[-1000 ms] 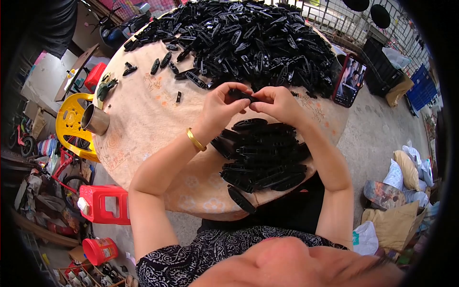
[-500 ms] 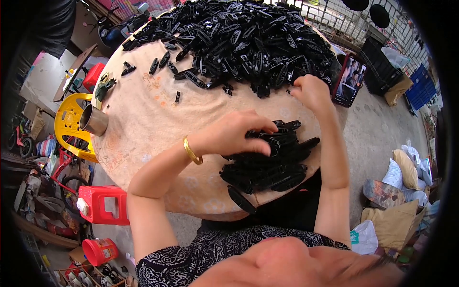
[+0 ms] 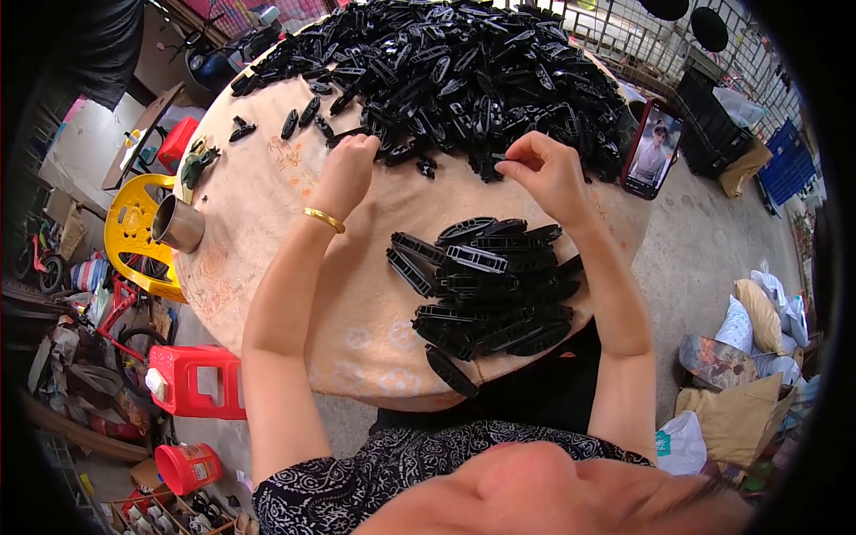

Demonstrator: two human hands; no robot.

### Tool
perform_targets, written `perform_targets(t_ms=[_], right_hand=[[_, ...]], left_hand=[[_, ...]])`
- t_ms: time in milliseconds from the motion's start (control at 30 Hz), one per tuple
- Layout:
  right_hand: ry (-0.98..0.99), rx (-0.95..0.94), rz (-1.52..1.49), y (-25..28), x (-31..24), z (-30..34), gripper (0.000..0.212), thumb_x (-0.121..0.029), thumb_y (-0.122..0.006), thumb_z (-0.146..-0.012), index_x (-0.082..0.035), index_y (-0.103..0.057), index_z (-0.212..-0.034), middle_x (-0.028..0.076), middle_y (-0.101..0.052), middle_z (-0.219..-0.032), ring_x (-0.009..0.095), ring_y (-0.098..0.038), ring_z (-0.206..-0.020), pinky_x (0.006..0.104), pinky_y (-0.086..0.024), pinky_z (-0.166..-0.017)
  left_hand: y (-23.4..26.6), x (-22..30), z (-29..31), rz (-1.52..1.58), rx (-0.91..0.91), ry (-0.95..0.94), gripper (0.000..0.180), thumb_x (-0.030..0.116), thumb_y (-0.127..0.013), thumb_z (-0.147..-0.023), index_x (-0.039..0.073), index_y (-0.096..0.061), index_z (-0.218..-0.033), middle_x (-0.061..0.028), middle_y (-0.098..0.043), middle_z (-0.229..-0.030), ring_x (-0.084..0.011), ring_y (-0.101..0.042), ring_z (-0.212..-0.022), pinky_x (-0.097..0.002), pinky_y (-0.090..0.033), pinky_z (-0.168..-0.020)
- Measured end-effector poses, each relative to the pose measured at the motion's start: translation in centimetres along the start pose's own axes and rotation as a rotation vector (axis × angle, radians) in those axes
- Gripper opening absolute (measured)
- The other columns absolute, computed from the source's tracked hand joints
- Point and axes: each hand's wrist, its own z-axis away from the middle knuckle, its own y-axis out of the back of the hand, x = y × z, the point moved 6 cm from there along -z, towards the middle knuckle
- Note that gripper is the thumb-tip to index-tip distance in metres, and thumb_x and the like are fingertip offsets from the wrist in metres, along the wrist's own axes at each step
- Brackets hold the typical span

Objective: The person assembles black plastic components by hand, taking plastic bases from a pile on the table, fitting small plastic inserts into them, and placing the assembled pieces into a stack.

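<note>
A large heap of long, narrow black plastic parts covers the far side of the round table. At the heap's near left edge my left hand, with a gold bangle on its wrist, is closed; its fingertips hide whatever they grip. My right hand is bent in a pinch at the heap's front edge, beside a small dark clump. What lies between its thumb and finger is too small to name. Closer to me, between my forearms, a smaller pile of similar black parts lies in loose rows.
A beige cloth covers the table. A metal cup stands at its left edge, near a yellow chair. A phone showing a video leans at the right edge. A red stool stands at the lower left.
My left hand has left the near pile and moved up and left to the heap. My right hand has shifted left along the heap's edge. The near pile is now uncovered.
</note>
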Motion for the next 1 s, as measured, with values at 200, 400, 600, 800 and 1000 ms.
perform_targets(t_ms=[200, 400, 600, 800, 1000], right_hand=[[0.095, 0.111, -0.215, -0.5, -1.4, 0.5, 0.011, -0.008, -0.069, -0.078, -0.001, -0.064, -0.084, 0.005, -0.064, -0.07, 0.005, -0.058, -0.064, 0.0209, -0.047, -0.059], [0.089, 0.032, -0.101, -1.8, -1.6, 0.9, 0.01, -0.008, -0.066, -0.079, 0.0, -0.064, -0.085, 0.005, -0.064, -0.069, 0.007, -0.056, -0.06, 0.0226, -0.046, -0.057], [0.109, 0.075, -0.134, -1.6, -1.1, 0.7, 0.009, -0.006, -0.065, -0.079, 0.001, -0.064, -0.086, 0.005, -0.065, -0.072, 0.007, -0.058, -0.062, 0.0219, -0.047, -0.058], [0.095, 0.166, -0.242, -1.3, -1.4, 0.9, 0.009, -0.004, -0.066, -0.079, 0.001, -0.064, -0.087, 0.004, -0.065, -0.074, 0.006, -0.058, -0.065, 0.0211, -0.048, -0.059], [0.333, 0.195, -0.052, -1.6, -3.4, 1.8, 0.007, -0.001, -0.066, -0.077, -0.001, -0.062, -0.083, 0.007, -0.065, -0.079, 0.013, -0.061, -0.068, 0.0239, -0.05, -0.06]], left_hand=[[2.2, 2.7, -0.2, 0.693, 0.17, 0.189, 0.025, -0.009, -0.05, -0.076, -0.001, -0.06, -0.098, -0.0171, -0.063, -0.087, -0.029, -0.062, -0.079, -0.0319, -0.051, -0.071], [0.1, 7.8, 0.7, 0.581, 0.067, -0.188, 0.04, -0.009, -0.056, -0.069, 0.007, -0.06, -0.106, -0.0098, -0.057, -0.102, -0.0234, -0.055, -0.089, -0.0297, -0.05, -0.073], [-0.5, 9.7, 0.3, 0.286, 0.09, -0.265, 0.038, 0.001, -0.065, -0.07, 0.01, -0.061, -0.106, -0.0091, -0.057, -0.092, -0.0273, -0.052, -0.084, -0.0342, -0.046, -0.079], [-1.5, 6.8, -0.1, 1.314, -0.097, 0.161, 0.026, 0.009, -0.061, -0.086, 0.001, -0.055, -0.11, -0.0067, -0.063, -0.094, -0.0157, -0.062, -0.082, -0.0264, -0.052, -0.072], [-1.1, 9.0, 0.7, 2.165, -0.295, 0.379, 0.016, 0.007, -0.055, -0.089, 0.0, -0.053, -0.103, -0.0097, -0.062, -0.096, -0.0176, -0.063, -0.086, -0.0322, -0.054, -0.084]])
